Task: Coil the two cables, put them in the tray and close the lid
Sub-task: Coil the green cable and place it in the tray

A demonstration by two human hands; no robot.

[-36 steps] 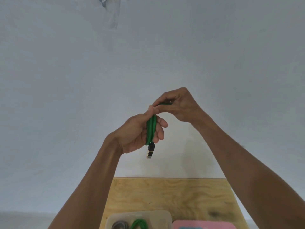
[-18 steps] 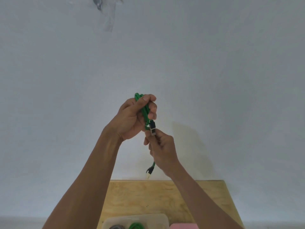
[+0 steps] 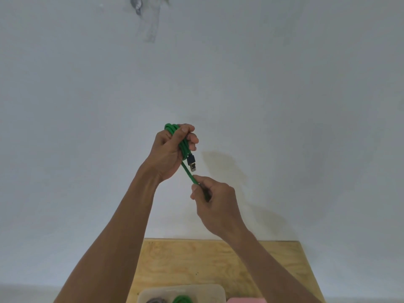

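Two hands are up in front of the wall with the green cable [image 3: 184, 147]: the left hand [image 3: 169, 153] is clamped around the folded loops, one dark plug [image 3: 192, 164] poking out below, while the right hand [image 3: 215, 204], which was up at the top of the bundle a second ago, has dropped beneath and now closes on the loose tail. That looks like the final wrap before this coil goes down to the tray [image 3: 218, 290], low on the wooden table [image 3: 273, 267], lid step not yet done.
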